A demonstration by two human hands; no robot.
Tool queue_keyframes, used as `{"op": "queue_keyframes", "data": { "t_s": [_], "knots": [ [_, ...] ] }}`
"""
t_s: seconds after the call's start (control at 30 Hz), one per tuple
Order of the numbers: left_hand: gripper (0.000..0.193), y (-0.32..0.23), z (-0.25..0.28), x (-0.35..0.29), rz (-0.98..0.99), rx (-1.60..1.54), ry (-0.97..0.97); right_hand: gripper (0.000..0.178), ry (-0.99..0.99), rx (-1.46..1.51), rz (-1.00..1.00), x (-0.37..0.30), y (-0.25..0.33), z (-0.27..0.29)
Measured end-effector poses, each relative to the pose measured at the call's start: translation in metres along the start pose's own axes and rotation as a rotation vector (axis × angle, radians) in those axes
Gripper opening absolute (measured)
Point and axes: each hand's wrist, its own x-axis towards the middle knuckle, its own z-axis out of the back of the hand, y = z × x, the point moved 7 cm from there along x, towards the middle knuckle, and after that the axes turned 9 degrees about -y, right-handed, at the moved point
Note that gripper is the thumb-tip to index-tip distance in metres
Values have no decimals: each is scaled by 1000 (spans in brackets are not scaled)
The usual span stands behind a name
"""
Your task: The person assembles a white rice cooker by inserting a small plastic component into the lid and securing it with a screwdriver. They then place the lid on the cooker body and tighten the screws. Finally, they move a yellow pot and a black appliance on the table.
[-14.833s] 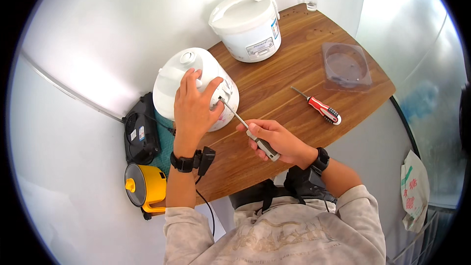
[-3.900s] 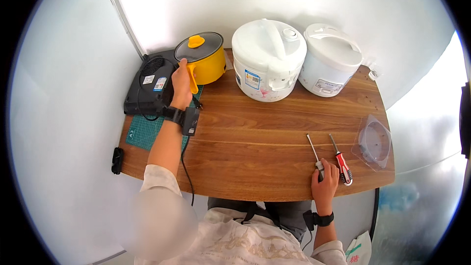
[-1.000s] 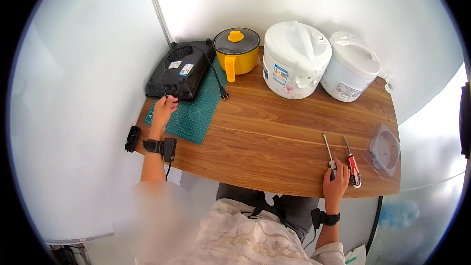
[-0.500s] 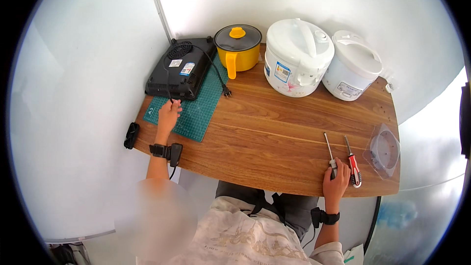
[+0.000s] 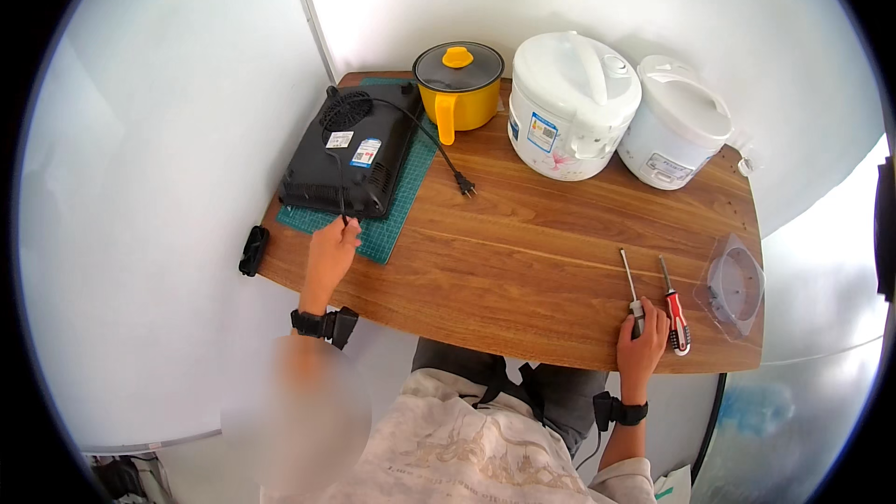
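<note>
A black induction cooker [image 5: 313, 173] lies upside down on a green cutting mat [image 5: 409, 210], its fan grille and labels facing up. At its near edge, the closed fingers of my left hand [image 5: 333, 250] pinch the black power cord [image 5: 340, 182], which runs across the cooker's underside. The plug [image 5: 465, 185] rests on the bare wood to the right of the mat. On the right, my right hand [image 5: 642, 345] is closed over the dark handle of a screwdriver [image 5: 628, 271] that lies on the table. Beside that hand lies a red-and-white-handled screwdriver [image 5: 676, 317].
Along the back of the wooden table [image 5: 523, 266] stand a yellow lidded pot [image 5: 471, 107], a large white rice cooker [image 5: 560, 121] and a smaller one [image 5: 667, 135]. A clear plastic tray [image 5: 733, 285] with small pieces sits far right. A black object [image 5: 253, 250] is at the left edge.
The induction cooker has slid nearer to me over the mat, with my left hand drawing back toward me. The plug has shifted right and nearer. My right hand stays on the screwdriver.
</note>
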Motion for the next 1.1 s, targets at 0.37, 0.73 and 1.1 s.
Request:
{"op": "queue_keyframes", "data": {
  "t_s": [0.37, 0.73, 1.1],
  "knots": [
    [24, -49, -13, -55, -81, 11, 46, 34, 3, -9, 8, -1, -2, -2],
    [26, -100, -33, -97, -183, 73, 176, 34, -9, -2, 10, -2, -1, -1],
    [31, -79, -20, -97, -12, -269, 362, 34, -11, -11, 27, -2, -2, -3]
  ]
}}
